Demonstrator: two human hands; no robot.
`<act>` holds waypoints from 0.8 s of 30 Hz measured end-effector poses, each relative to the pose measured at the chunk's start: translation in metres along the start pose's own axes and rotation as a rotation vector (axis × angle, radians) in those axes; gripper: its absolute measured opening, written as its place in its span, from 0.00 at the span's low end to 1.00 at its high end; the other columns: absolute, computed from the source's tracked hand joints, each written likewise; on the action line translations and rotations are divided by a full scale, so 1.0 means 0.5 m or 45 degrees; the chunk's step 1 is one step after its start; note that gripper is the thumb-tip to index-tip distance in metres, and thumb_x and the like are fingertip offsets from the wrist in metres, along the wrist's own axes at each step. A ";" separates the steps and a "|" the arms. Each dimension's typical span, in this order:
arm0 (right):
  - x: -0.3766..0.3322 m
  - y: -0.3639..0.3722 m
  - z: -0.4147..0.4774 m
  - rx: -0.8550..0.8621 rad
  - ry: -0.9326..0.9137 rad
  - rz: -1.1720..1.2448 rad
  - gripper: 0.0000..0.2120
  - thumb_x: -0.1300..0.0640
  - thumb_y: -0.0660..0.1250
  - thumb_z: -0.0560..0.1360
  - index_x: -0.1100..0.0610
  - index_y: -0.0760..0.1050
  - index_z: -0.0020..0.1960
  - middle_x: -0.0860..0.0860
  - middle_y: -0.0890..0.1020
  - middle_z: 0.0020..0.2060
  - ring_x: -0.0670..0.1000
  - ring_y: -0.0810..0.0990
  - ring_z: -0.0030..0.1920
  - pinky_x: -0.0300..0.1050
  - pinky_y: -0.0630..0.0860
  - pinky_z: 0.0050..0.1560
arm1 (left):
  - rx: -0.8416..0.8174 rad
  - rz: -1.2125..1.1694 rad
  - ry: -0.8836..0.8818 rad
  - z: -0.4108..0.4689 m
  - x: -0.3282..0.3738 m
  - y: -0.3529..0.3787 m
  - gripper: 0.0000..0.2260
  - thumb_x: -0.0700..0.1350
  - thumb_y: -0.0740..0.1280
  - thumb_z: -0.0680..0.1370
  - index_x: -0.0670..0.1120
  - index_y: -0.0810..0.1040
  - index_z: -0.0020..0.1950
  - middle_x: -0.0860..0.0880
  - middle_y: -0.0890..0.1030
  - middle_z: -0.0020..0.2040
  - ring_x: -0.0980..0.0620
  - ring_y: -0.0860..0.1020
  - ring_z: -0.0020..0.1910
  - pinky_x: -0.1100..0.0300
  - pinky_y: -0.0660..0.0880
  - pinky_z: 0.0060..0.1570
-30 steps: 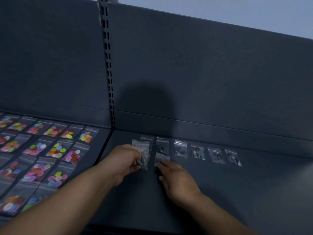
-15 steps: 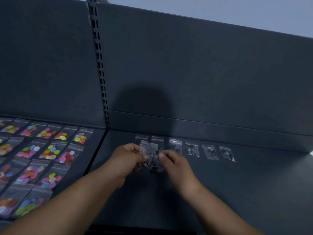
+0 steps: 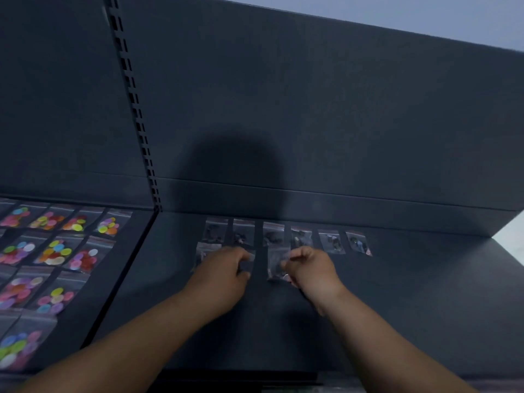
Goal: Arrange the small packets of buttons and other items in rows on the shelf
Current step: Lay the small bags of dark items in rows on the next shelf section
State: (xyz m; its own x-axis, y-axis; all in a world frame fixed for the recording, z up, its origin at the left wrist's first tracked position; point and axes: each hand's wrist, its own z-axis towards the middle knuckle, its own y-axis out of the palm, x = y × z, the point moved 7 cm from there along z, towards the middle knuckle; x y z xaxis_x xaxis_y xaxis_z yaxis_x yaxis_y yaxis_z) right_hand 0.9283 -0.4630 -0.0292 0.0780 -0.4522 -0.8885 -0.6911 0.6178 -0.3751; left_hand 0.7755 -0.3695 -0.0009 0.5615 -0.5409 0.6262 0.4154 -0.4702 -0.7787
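Note:
Several small clear packets of dark buttons (image 3: 302, 238) lie in a row along the back of the dark grey shelf (image 3: 397, 302). My right hand (image 3: 310, 269) pinches one such packet (image 3: 275, 263) just in front of that row, its lower edge on the shelf. My left hand (image 3: 224, 272) curls its fingers round a small bunch of packets (image 3: 246, 262). Another packet (image 3: 204, 252) lies on the shelf just left of that hand, starting a second row.
The neighbouring shelf on the left holds rows of packets with bright coloured buttons (image 3: 55, 252). A slotted upright (image 3: 136, 109) divides the two bays. A tall dark back panel (image 3: 326, 114) rises behind the row.
My hands were together on the bunch; the right hand has drawn one packet off to the right and lowered it to the shelf. The view has shifted right.

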 end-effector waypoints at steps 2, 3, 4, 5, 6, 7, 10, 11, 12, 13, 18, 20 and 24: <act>-0.007 -0.013 -0.004 0.045 -0.137 -0.531 0.07 0.56 0.67 0.74 0.55 0.76 0.52 0.54 0.81 0.45 0.54 0.80 0.46 0.43 0.74 0.48 | -0.026 0.203 0.157 -0.005 0.016 0.013 0.11 0.44 0.62 0.79 0.48 0.74 0.60 0.52 0.74 0.59 0.52 0.71 0.61 0.64 0.67 0.57; -0.013 -0.019 -0.011 0.085 -0.232 -0.784 0.10 0.56 0.64 0.76 0.56 0.75 0.57 0.54 0.81 0.50 0.55 0.79 0.51 0.42 0.72 0.49 | -0.039 0.274 0.217 -0.007 0.020 0.021 0.09 0.43 0.61 0.79 0.47 0.74 0.58 0.51 0.74 0.58 0.52 0.70 0.61 0.65 0.65 0.55; -0.022 -0.021 -0.022 0.118 -0.347 -0.937 0.11 0.56 0.62 0.77 0.57 0.74 0.58 0.54 0.80 0.52 0.56 0.78 0.54 0.43 0.72 0.49 | -0.043 0.337 0.266 -0.008 0.021 0.029 0.09 0.42 0.60 0.78 0.46 0.75 0.58 0.51 0.74 0.59 0.51 0.70 0.61 0.65 0.64 0.56; -0.028 -0.020 -0.032 0.128 -0.462 -1.002 0.11 0.58 0.60 0.77 0.57 0.74 0.58 0.54 0.79 0.54 0.56 0.77 0.55 0.43 0.72 0.50 | -0.055 0.398 0.296 -0.007 0.020 0.037 0.11 0.42 0.60 0.78 0.46 0.74 0.60 0.51 0.73 0.61 0.51 0.68 0.63 0.64 0.63 0.59; -0.032 -0.016 -0.040 0.106 -0.580 -1.019 0.12 0.60 0.59 0.77 0.58 0.75 0.58 0.55 0.78 0.55 0.56 0.76 0.56 0.43 0.72 0.52 | -0.074 0.458 0.309 -0.007 0.017 0.046 0.14 0.41 0.59 0.78 0.46 0.73 0.63 0.51 0.72 0.64 0.51 0.67 0.65 0.62 0.62 0.64; -0.031 -0.006 -0.046 0.036 -0.689 -1.028 0.13 0.60 0.59 0.76 0.58 0.75 0.59 0.54 0.77 0.57 0.56 0.75 0.58 0.42 0.71 0.56 | -0.090 0.512 0.310 -0.007 0.014 0.053 0.16 0.41 0.59 0.78 0.47 0.72 0.65 0.50 0.71 0.66 0.51 0.65 0.67 0.59 0.60 0.67; -0.001 0.031 -0.051 -0.268 -0.831 -1.116 0.21 0.52 0.55 0.77 0.55 0.70 0.68 0.51 0.68 0.70 0.53 0.63 0.71 0.36 0.56 0.69 | -0.164 0.617 0.273 -0.012 0.011 0.068 0.19 0.42 0.56 0.79 0.47 0.67 0.71 0.49 0.64 0.73 0.49 0.60 0.72 0.56 0.54 0.70; 0.011 0.039 -0.051 -0.333 -0.847 -1.154 0.26 0.46 0.50 0.76 0.54 0.66 0.71 0.50 0.64 0.73 0.53 0.58 0.74 0.36 0.50 0.70 | -0.185 0.640 0.267 -0.014 0.010 0.072 0.19 0.42 0.56 0.80 0.47 0.65 0.72 0.49 0.62 0.74 0.49 0.58 0.73 0.55 0.52 0.71; 0.021 0.045 -0.050 -0.375 -0.847 -1.203 0.32 0.42 0.44 0.74 0.52 0.61 0.74 0.50 0.60 0.75 0.51 0.54 0.76 0.37 0.45 0.71 | -0.198 0.661 0.261 -0.014 0.009 0.075 0.20 0.43 0.55 0.80 0.47 0.64 0.73 0.49 0.61 0.75 0.50 0.57 0.74 0.55 0.51 0.72; 0.028 0.048 -0.050 -0.394 -0.843 -1.247 0.36 0.39 0.40 0.72 0.51 0.57 0.75 0.49 0.57 0.76 0.50 0.51 0.76 0.37 0.42 0.71 | -0.208 0.673 0.250 -0.014 0.008 0.077 0.20 0.44 0.55 0.81 0.47 0.62 0.73 0.50 0.60 0.75 0.50 0.55 0.74 0.54 0.50 0.72; 0.036 0.051 -0.046 -0.412 -0.833 -1.400 0.29 0.42 0.49 0.80 0.51 0.47 0.77 0.47 0.48 0.77 0.47 0.45 0.77 0.39 0.36 0.71 | -0.253 0.693 0.170 -0.015 0.001 0.089 0.23 0.48 0.53 0.82 0.49 0.55 0.77 0.51 0.51 0.78 0.51 0.47 0.77 0.51 0.45 0.74; 0.038 0.052 -0.042 -0.428 -0.831 -1.436 0.32 0.38 0.42 0.77 0.51 0.46 0.77 0.47 0.48 0.77 0.48 0.45 0.77 0.41 0.37 0.71 | -0.251 0.684 0.146 -0.014 -0.002 0.092 0.23 0.49 0.53 0.82 0.49 0.54 0.77 0.52 0.51 0.79 0.51 0.47 0.77 0.51 0.45 0.74; 0.034 0.056 -0.040 -0.440 -0.888 -1.437 0.43 0.36 0.31 0.66 0.51 0.50 0.77 0.50 0.52 0.77 0.50 0.49 0.77 0.46 0.42 0.74 | -0.222 0.654 0.107 -0.009 0.004 0.085 0.24 0.49 0.53 0.82 0.51 0.54 0.77 0.53 0.50 0.79 0.52 0.47 0.77 0.52 0.46 0.74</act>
State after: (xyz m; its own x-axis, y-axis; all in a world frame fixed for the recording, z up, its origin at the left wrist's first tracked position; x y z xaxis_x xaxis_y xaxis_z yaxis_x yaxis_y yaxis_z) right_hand 0.8959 -0.4662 -0.0494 0.9838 -0.1199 -0.1333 -0.1459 -0.1038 -0.9838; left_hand 0.7908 -0.3937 -0.0326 0.5989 -0.7817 0.1740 -0.0257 -0.2359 -0.9714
